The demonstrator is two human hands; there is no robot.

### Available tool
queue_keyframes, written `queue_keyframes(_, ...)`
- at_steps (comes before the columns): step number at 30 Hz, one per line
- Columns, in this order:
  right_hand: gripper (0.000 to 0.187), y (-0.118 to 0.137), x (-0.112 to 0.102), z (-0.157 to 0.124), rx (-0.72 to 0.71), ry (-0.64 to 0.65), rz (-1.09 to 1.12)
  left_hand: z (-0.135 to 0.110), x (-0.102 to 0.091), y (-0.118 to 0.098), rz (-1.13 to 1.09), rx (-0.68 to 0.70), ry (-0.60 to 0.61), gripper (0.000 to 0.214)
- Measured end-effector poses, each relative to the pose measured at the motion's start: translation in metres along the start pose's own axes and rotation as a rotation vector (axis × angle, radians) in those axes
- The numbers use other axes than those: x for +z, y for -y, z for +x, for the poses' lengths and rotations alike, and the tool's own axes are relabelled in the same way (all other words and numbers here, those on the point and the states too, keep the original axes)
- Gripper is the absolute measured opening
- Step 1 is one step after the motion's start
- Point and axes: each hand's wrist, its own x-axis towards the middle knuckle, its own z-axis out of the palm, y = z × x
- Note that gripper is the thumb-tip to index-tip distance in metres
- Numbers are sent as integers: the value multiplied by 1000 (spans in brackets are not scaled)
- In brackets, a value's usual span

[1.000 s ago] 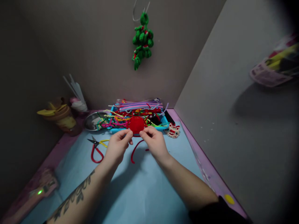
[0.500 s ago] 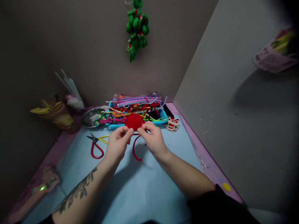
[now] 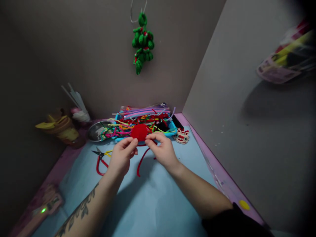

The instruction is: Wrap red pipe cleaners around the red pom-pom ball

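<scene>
A red pipe-cleaner disc (image 3: 139, 132) is held up between both hands above the light blue mat (image 3: 148, 197). My left hand (image 3: 120, 158) pinches its lower left edge and my right hand (image 3: 161, 149) pinches its lower right edge. A loose red pipe-cleaner tail (image 3: 142, 161) hangs down from the disc between my hands, curving toward the mat. Both hands are closed on the piece.
A blue tray (image 3: 172, 126) heaped with coloured pipe cleaners sits behind the hands. A metal dish (image 3: 95, 131), scissors with red and yellow handles (image 3: 101, 158), a small white-and-red figure (image 3: 182, 135), a green hanging ornament (image 3: 141, 42) and a device with a green light (image 3: 44, 205) are around.
The hands stay pinched on the red disc, which has turned slightly; its hanging tail has swung a little. The camera view has shifted up and down.
</scene>
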Motion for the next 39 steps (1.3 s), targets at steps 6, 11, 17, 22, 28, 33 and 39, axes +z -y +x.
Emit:
queue_keyframes(6,15,1,-1,0,-66,13,-81,-1,-2,-4,31,13,62,31)
queue_keyframes(11,17,-1,1,-2,-55,12,-70,-2,2,-5,64,93,139,44)
queue_keyframes(17,10,2,0,-4,-102,67,-56,-2,2,0,118,136,153,38)
queue_keyframes(22,8,6,-9,-1,-217,1,-233,-1,-6,-7,154,120,212,36)
queue_keyframes(28,7,3,-13,2,-300,-3,-341,1,-8,-8,202,154,67,39)
queue_keyframes(33,13,-5,-3,-3,-415,-112,-488,-10,6,3,265,339,-138,31)
queue_keyframes(39,10,-9,3,-11,-530,-156,-531,-18,14,5,122,251,-22,43)
